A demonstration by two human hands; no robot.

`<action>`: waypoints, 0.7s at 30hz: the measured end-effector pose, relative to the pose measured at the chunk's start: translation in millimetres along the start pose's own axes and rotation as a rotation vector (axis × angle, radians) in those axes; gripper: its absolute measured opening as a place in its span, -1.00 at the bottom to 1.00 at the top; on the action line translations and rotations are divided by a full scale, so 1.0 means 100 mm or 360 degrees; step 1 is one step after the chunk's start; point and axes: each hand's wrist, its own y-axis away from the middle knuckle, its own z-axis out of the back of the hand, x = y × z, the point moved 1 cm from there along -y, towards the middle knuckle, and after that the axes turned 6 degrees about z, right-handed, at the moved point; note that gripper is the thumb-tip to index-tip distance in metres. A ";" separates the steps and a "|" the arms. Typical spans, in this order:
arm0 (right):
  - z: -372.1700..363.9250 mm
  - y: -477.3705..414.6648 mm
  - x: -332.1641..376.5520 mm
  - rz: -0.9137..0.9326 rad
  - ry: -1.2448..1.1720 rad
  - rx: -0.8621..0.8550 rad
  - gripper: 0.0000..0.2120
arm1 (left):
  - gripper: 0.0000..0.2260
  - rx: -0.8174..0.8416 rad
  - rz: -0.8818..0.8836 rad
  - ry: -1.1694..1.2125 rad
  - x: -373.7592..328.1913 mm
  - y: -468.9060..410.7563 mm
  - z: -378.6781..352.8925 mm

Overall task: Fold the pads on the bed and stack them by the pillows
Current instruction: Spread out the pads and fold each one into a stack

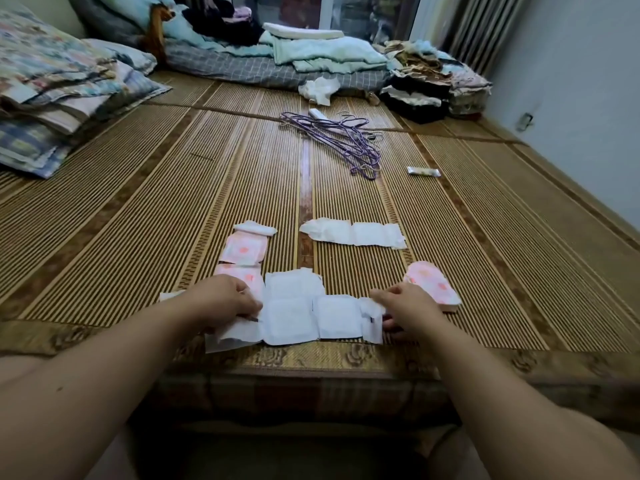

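Note:
A white pad point(294, 317) lies unfolded across the near edge of the bamboo bed mat point(173, 202). My left hand point(228, 299) pinches its left end and my right hand point(405, 306) pinches its right end. Another white pad point(356, 233) lies flat further out. A pink-patterned pad point(244, 249) stretches away on the left, partly under my left hand. A folded pink pad point(433, 284) sits just right of my right hand. The pillows point(59, 88) are piled at the far left.
Purple wire hangers point(343, 140) lie mid-bed with a small white object point(317, 114) behind them. A small wrapper point(423, 171) lies to the right. Crumpled white paper point(318, 88), folded bedding point(311, 53) and clothes piles point(436, 84) fill the far end. A wall runs along the right.

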 end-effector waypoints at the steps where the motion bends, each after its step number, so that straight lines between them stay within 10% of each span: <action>1: -0.03 0.02 0.01 0.0006 0.0083 0.0032 -0.51 | -0.83 0.0008 -0.0006 0.0006 0.00 0.00 0.01; 9: 0.02 0.04 0.02 -0.0097 -0.0061 -0.0166 -0.90 | -0.89 0.0016 0.0064 0.0149 0.11 -0.01 0.20; 21: -0.18 0.18 0.45 0.0052 -0.0313 0.0271 -0.89 | -0.86 -0.0041 0.0055 0.0231 0.10 0.05 0.37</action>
